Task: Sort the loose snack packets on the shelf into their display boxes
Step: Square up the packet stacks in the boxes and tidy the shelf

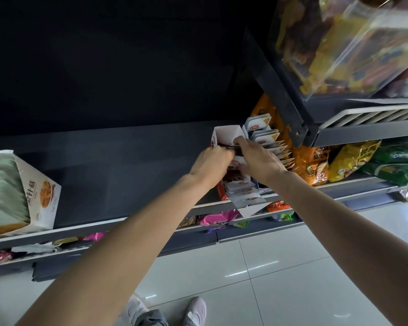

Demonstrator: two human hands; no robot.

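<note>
Shoes (196,310) and grey floor tiles sit nearest the camera at the bottom; both forearms reach up to the shelf (127,222).

Far left: large display box (21,194) with orange print, packed full of green-white packets, looks done. Dark shelf stretch between it and the hands shows no loose packets.

Left hand (210,163): fingers curled, gripping a dark-edged packet (229,147) at the open white box (226,135). Judging by position, it's being slotted in.

Right hand (257,161): touching the same stack, fingertips bent onto packets at the box mouth. How firm the grip is can't be told.

Below the hands, red-and-white packets (243,189) are filed in rows down to the box's front lip. Just right, a second row of white packets (266,137) stands filed upright.

Further right: orange, yellow and green bags (353,158), not boxed.

Estimate: mid-to-late. This box is nearly filled; the back section is partly open. Lower shelf shows scattered pink and green packets (218,220), possibly left to do.
</note>
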